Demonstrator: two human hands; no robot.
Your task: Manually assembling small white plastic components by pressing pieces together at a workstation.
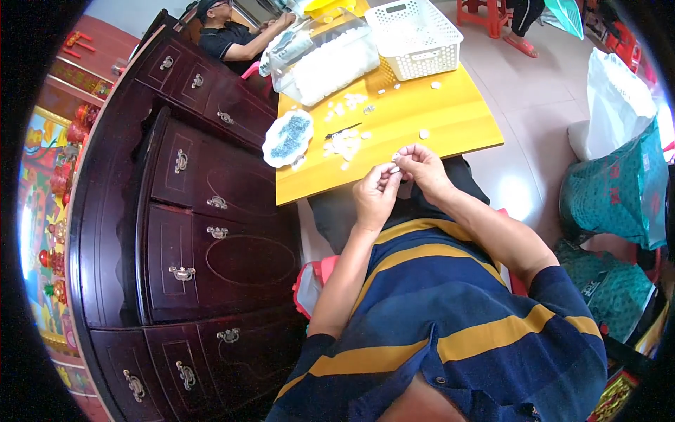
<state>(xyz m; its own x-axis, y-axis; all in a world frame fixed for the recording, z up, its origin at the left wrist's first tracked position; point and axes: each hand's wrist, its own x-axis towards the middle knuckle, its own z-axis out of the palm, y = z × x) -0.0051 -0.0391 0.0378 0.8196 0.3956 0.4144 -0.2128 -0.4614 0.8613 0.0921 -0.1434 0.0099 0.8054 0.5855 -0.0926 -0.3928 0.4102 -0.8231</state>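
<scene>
My left hand [376, 197] and my right hand [425, 172] meet just off the near edge of the yellow table [450, 119]. Both have fingers pinched around a small white piece [396, 168], mostly covered by the fingertips. Beyond them lies a cluster of loose small white pieces [342, 148], with a thin dark pointed tool [344, 131] beside it. A white scalloped dish [270, 146] at the table's left edge holds many tiny blue-grey bits. Farther back is a clear plastic box [280, 79] heaped with white pieces.
A white perforated basket [426, 62] stands at the table's far right. Dark wooden drawers [218, 246] run along my left. Green and white bags [612, 190] sit on the floor at right. Another person [235, 42] works at the far left; someone's leg [524, 21] shows beyond.
</scene>
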